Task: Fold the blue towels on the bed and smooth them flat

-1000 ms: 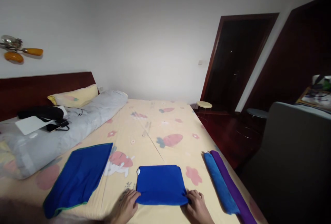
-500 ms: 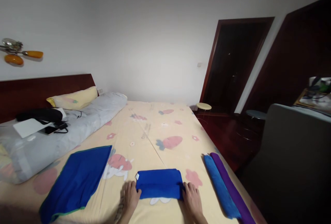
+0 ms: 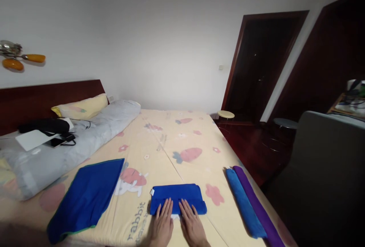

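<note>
A folded blue cloth with a small white tag at its left corner lies on the patterned bedsheet, near the bottom middle. Both hands rest flat on its near edge, side by side: my left hand left of centre and my right hand right of centre, fingers stretched out. Another blue cloth with a green hem is spread at the left. On the right lie a rolled lighter blue cloth and a purple roll, alongside each other.
A grey bedcover roll runs along the left, with a white flat item, a phone and black items on it. Behind is a yellow pillow. Past the bed's right edge stand a grey chair back and two round stools.
Both hands have moved inward from the folded cloth's side edges onto its near part and lie flat. The near fold has flattened and sticks out a little at the right. The view has shifted slightly.
</note>
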A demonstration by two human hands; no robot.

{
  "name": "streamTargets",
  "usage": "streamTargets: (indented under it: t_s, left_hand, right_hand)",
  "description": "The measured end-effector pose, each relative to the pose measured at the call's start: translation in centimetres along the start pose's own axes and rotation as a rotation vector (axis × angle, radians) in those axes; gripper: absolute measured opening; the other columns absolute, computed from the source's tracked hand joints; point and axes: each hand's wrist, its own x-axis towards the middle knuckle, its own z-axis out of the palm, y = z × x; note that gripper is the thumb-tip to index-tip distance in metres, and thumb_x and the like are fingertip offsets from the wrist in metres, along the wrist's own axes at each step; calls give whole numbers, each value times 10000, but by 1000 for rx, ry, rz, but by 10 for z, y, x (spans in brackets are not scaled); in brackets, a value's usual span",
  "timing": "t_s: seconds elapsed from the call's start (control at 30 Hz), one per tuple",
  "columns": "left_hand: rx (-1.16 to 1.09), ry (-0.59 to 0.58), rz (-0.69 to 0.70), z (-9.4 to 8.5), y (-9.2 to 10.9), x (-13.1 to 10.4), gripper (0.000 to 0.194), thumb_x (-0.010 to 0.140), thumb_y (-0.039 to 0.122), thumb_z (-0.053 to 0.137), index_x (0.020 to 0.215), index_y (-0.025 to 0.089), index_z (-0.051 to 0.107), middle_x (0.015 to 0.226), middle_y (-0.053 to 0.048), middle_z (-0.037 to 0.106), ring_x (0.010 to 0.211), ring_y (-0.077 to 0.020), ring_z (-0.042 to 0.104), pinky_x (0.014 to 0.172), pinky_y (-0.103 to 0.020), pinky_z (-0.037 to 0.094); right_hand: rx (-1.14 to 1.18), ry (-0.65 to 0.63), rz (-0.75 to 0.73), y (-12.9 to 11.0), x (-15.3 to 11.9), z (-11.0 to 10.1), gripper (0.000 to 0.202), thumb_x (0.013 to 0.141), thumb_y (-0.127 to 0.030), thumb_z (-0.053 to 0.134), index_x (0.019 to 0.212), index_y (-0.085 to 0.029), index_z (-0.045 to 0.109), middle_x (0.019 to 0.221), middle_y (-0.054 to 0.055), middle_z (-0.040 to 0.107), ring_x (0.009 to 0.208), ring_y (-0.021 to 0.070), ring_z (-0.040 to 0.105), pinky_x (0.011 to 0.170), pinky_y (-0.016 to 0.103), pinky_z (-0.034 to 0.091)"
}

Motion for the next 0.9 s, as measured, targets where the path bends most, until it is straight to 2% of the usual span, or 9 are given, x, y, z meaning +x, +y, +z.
streamTargets:
  t_s: [0.2,0.3,0.4,0.5,0.63,0.77,0.9]
  left_hand:
    - [68,-3,-75,-21,-44,-27,681,902,207,347,1489,277,8,1540,5,331,1388,-187,363,1117,-401,338]
    - [81,-9,-70,-22,-56,-37,656,919,223,334,1488,297,15,1535,21,345,1381,-165,370,1119,-381,321]
    - [61,-42,-60,-20,-62,-37,637,922,230,351,1492,308,78,1528,20,362,1376,-163,377,1106,-370,328]
    - [53,-82,-122,-18,-65,-26,639,867,111,360,1466,316,270,1493,12,431,1347,-180,419,1076,-386,361]
    - [15,-141,-182,-21,-70,-6,648,784,-3,378,1343,302,502,1377,-14,578,1255,-200,510,1073,-422,373]
    - [-55,-156,-167,-31,-78,-2,564,783,21,456,1250,314,576,1224,-9,663,1148,-186,571,1046,-371,403]
    - [-160,-145,-163,-43,-81,-14,551,701,11,483,1138,314,629,1148,7,685,1118,-193,580,1052,-376,397]
  right_hand:
    - [-46,-68,108,46,-23,-23,579,967,-423,325,1488,-354,83,1535,16,319,1395,224,344,1111,473,337]
    - [-31,-87,180,64,-32,-26,575,963,-440,325,1485,-367,94,1544,10,299,1406,226,321,1109,502,330]
    - [11,-119,204,76,-33,-28,552,959,-388,313,1485,-343,151,1540,22,312,1410,220,313,1103,503,329]
    - [56,-165,231,80,-23,-34,535,928,-283,307,1462,-310,283,1512,42,374,1399,221,337,1099,501,319]
    - [187,-201,313,78,-6,-50,525,862,-230,330,1362,-262,485,1442,80,487,1354,252,413,1091,528,288]
    - [404,-125,398,77,-2,-62,529,711,-200,422,1199,-215,627,1303,103,617,1241,269,520,1072,467,305]
    - [503,-100,456,77,-8,-62,457,646,-248,436,1043,-207,657,1055,70,714,1012,264,623,934,398,431]
